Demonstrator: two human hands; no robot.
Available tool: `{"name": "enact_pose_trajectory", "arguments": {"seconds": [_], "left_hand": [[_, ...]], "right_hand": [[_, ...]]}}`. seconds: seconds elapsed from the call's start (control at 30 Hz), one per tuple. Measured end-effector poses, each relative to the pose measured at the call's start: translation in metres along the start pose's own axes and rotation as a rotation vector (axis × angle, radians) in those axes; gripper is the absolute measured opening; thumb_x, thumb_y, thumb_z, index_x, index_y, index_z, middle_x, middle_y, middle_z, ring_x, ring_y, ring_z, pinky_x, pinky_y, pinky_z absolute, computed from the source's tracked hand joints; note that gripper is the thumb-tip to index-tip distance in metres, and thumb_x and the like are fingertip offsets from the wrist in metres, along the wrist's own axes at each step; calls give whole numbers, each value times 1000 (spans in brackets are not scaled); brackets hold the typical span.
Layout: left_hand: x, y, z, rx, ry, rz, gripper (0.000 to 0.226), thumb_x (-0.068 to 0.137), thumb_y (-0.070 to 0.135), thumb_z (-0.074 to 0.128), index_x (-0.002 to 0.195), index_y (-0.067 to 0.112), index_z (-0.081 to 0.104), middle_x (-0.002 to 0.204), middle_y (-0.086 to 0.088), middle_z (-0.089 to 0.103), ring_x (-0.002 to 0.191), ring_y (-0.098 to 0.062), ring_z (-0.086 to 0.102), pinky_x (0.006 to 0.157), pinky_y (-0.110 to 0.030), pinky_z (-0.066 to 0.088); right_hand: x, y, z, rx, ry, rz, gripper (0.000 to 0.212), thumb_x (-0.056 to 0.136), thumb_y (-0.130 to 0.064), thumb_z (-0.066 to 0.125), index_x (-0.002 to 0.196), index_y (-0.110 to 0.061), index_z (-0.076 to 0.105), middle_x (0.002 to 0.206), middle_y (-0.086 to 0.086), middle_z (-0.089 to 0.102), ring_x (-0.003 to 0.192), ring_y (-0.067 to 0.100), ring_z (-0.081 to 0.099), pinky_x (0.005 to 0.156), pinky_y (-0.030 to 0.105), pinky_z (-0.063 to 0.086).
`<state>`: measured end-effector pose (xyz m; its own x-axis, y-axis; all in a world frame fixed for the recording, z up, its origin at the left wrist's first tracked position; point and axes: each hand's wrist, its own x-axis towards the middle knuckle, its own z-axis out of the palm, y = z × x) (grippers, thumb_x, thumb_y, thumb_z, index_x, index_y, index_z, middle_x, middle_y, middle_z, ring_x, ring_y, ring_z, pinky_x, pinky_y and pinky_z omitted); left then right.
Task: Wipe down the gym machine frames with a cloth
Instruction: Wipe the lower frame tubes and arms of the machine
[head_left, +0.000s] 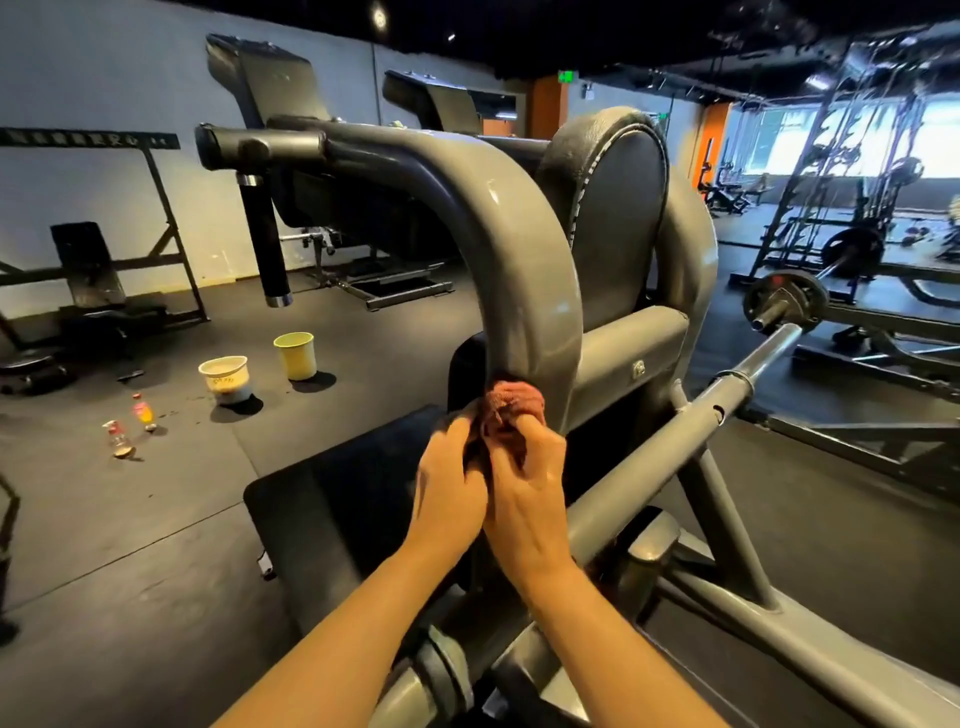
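Fingers of left hand (451, 480) and right hand (524, 486) curled around cloth (511, 408) against curved frame's (519, 249) lower edge

The frame (524, 260) under my fingers (535, 431) is painted grey metal, smooth with a soft sheen. My cloth (511, 402) is a reddish, ribbed terry weave, bunched and matt. The pad (615, 208) looks like grained black leatherette with white stitching. The floor (156, 519) is matt black rubber.
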<state>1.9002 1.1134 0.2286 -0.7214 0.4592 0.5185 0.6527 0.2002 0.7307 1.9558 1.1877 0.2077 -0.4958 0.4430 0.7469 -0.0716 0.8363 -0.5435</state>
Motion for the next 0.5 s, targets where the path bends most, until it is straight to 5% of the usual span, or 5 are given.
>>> {"name": "enact_pose_trajectory", "arguments": {"seconds": [0.13, 0.2, 0.33, 0.43, 0.5], "left_hand": [[-18, -8, -7, 8, -175, -107, 52, 91, -6, 48, 139, 16, 49, 126, 2, 56, 115, -7, 53, 90, 1, 34], [-29, -15, -22, 65, -263, -91, 52, 89, -6, 52, 137, 13, 52, 129, -2, 56, 120, -10, 51, 99, -9, 33], [-64, -30, -63, 192, -333, -104, 43, 88, 4, 63, 128, 19, 60, 124, 1, 59, 117, -13, 54, 104, -30, 42], [-102, -32, -89, 261, -363, -143, 34, 90, 16, 65, 124, 22, 63, 124, 8, 61, 114, -4, 53, 98, -14, 37], [-129, -28, -104, 328, -378, -168, 33, 90, 26, 66, 123, 22, 64, 124, 10, 61, 114, -3, 53, 98, -14, 36]], "right_hand": [[-61, 7, 16, -66, -165, 179, 36, 80, 0, 67, 115, -3, 61, 132, 7, 42, 111, 16, 49, 96, 10, 30], [-57, 0, 6, 53, -125, 248, 23, 77, 10, 64, 97, -1, 67, 120, 3, 43, 101, 7, 49, 90, -1, 28], [-59, -18, -24, 175, -117, 252, 33, 70, 14, 57, 92, -6, 71, 111, 8, 55, 100, -13, 45, 89, 0, 30], [-86, -21, -44, 208, -257, 175, 40, 73, 2, 54, 108, -11, 70, 122, 3, 55, 114, -5, 45, 95, 4, 28], [-107, -17, -44, 85, -377, 146, 45, 76, -6, 57, 119, -14, 69, 134, 2, 53, 119, 17, 41, 98, 5, 23]]}}
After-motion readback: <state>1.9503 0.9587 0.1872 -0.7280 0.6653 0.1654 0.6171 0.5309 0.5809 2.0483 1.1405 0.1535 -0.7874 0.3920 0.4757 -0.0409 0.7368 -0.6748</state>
